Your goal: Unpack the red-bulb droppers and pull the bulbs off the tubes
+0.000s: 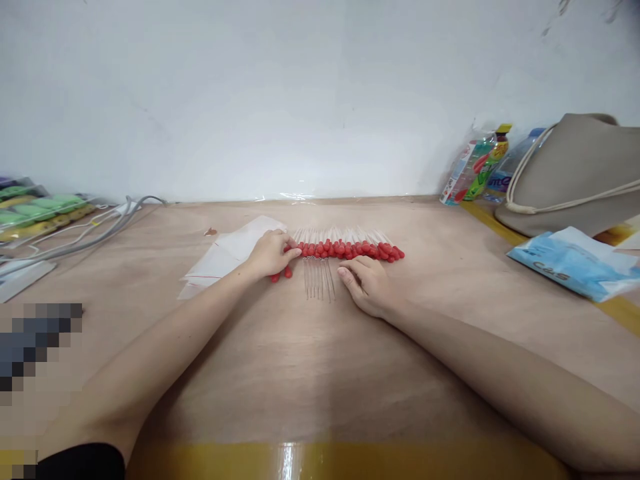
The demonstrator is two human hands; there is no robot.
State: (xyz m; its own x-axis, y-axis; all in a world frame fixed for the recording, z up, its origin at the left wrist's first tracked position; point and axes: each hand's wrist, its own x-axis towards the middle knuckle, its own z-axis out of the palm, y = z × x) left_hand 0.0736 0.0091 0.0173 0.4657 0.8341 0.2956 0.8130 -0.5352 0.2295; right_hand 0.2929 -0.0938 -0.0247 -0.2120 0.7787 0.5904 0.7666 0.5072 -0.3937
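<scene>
Along the near side of the row of red-tipped sticks [340, 249], thin wires [319, 280] lie. At its left end my left hand [270, 255] curls, near its right half my right hand [369, 285]; whether either grips, I can't tell.

Both bare forearms [200, 313] slant inward, left hand [267, 255] and right hand [369, 283] near each other, fingers [360, 264] bent.

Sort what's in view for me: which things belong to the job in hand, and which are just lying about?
Likely in the job:
- row of red-ended sticks, at the left hand
- thin wire-like pieces, near the right hand
- possibly the translucent bags

Apparently lying about:
- bottles
- blue-and-white packet
- grey bust-shaped stand
- cables
</scene>
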